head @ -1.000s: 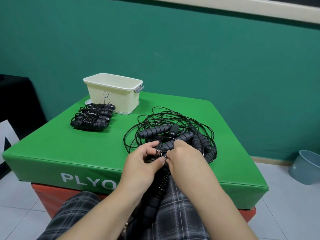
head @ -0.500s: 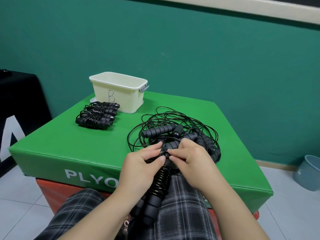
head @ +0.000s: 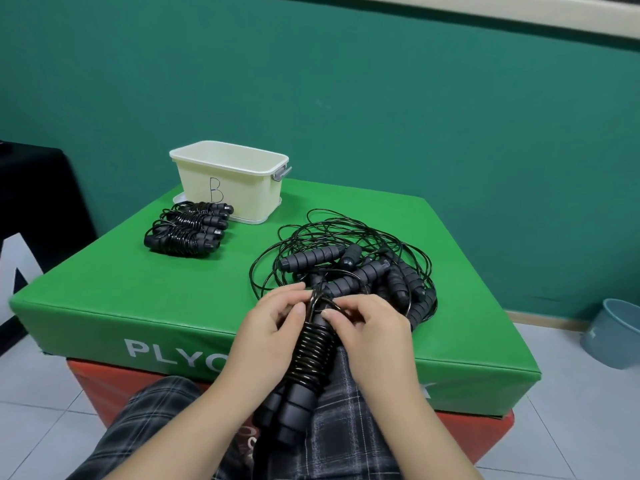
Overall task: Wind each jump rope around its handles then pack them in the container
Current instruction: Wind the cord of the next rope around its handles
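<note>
Both hands, left (head: pixel 268 323) and right (head: pixel 369 327), pinch the wound jump rope (head: pixel 311 355). Beyond them, the cream container (head: pixel 235 181) hides its inside, perhaps empty.

Left hand (head: pixel 273 327) and right hand (head: pixel 370 327) close together, fingers curled, pinching

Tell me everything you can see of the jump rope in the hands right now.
The jump rope in hand is black: two ribbed, foam-looking handles side by side, glossy cord coiled tightly round their middle. It lies tilted over the person's lap, far end at the green plyo box edge. The left hand grips it at the top; the right hand pinches the cord end there.
</note>
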{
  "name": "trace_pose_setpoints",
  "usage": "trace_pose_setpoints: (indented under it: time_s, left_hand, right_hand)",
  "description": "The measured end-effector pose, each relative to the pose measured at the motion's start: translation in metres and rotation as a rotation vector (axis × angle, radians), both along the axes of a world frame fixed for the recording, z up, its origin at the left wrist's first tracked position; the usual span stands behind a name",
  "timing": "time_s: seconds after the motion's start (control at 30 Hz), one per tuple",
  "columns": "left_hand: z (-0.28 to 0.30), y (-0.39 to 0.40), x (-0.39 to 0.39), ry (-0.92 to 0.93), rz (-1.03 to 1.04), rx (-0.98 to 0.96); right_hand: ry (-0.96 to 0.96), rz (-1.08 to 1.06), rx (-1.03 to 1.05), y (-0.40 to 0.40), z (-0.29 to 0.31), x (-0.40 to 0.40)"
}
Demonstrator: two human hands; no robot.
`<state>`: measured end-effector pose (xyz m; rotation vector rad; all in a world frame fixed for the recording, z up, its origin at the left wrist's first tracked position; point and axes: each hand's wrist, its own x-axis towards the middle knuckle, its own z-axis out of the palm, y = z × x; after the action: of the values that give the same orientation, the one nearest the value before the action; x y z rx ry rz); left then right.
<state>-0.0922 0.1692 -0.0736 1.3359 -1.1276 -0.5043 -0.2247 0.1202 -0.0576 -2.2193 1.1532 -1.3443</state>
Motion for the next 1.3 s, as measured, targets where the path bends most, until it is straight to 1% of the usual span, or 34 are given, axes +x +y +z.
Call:
trace_pose_setpoints:
  time_s: [0.07, 0.1, 0.2, 0.27, 0.37, 0.4, 0.43, 0.47, 0.53, 0.57, 0.6, 0.7, 0.77, 0.83, 0.93, 1.03, 1.07, 1.1, 1.2, 1.27, 1.3]
  left_hand:
    - [-0.002, 0.000, 0.001, 0.095, -0.032, 0.071]
    - [-0.002, 0.001, 0.001, 0.101, -0.040, 0.093]
    - [0.001, 0.002, -0.003, -0.045, 0.029, 0.071]
    - [0.003, 0.004, -0.007, -0.108, 0.074, 0.045]
    - [0.002, 0.004, -0.008, -0.152, 0.120, 0.042]
    - [0.002, 0.004, -0.007, -0.133, 0.128, 0.060]
    - [0.002, 0.003, -0.007, -0.072, 0.123, 0.094]
    - [0.002, 0.002, -0.006, 0.041, 0.112, 0.130]
    - [0.007, 0.000, -0.004, 0.337, 0.061, 0.199]
    - [0.010, 0.000, -0.003, 0.458, 0.014, 0.225]
    - [0.013, 0.002, -0.002, 0.534, -0.047, 0.237]
    - [0.022, 0.007, 0.002, 0.602, -0.180, 0.247]
    - [0.023, 0.009, 0.004, 0.637, -0.203, 0.244]
    - [0.023, 0.008, 0.004, 0.686, -0.151, 0.232]
    - [0.024, 0.010, 0.000, 0.755, -0.078, 0.193]
    - [0.024, 0.010, 0.000, 0.798, -0.006, 0.149]
    - [0.025, 0.010, 0.001, 0.810, 0.021, 0.122]
    - [0.027, 0.008, 0.003, 0.814, 0.049, 0.090]
    - [0.034, 0.003, 0.010, 0.806, 0.122, -0.012]
    - [0.039, 0.000, 0.015, 0.821, 0.153, -0.073]
    - [0.040, -0.001, 0.017, 0.829, 0.162, -0.088]
  right_hand:
    - [0.028, 0.035, -0.047, 0.004, -0.003, 0.001]
    - [0.052, 0.047, -0.062, 0.005, -0.004, 0.001]
    - [0.151, 0.025, -0.179, 0.006, -0.001, 0.008]
    - [0.203, -0.020, -0.256, 0.008, 0.002, 0.016]
    - [0.228, -0.053, -0.279, 0.010, 0.003, 0.024]
    - [0.205, -0.041, -0.262, 0.009, 0.000, 0.025]
    - [0.155, -0.017, -0.222, 0.009, -0.003, 0.025]
    - [0.083, 0.013, -0.161, 0.010, -0.005, 0.025]
    - [-0.045, 0.075, -0.018, 0.013, -0.007, 0.021]
    - [-0.077, 0.085, 0.032, 0.015, -0.008, 0.020]
    - [-0.098, 0.082, 0.056, 0.016, -0.009, 0.019]
    - [-0.129, 0.069, 0.059, 0.017, -0.011, 0.018]
    - [-0.119, 0.066, 0.069, 0.017, -0.013, 0.019]
    - [-0.070, 0.069, 0.073, 0.020, -0.014, 0.021]
    - [0.018, 0.094, 0.021, 0.028, -0.018, 0.026]
    - [0.087, 0.107, 0.032, 0.030, -0.018, 0.030]
    - [0.087, 0.111, 0.077, 0.029, -0.016, 0.032]
    - [0.059, 0.133, 0.169, 0.027, -0.012, 0.033]
    - [-0.140, 0.255, 0.607, 0.018, 0.002, 0.046]
    - [-0.279, 0.372, 0.796, 0.012, 0.005, 0.055]
    - [-0.313, 0.431, 0.855, 0.011, 0.004, 0.059]
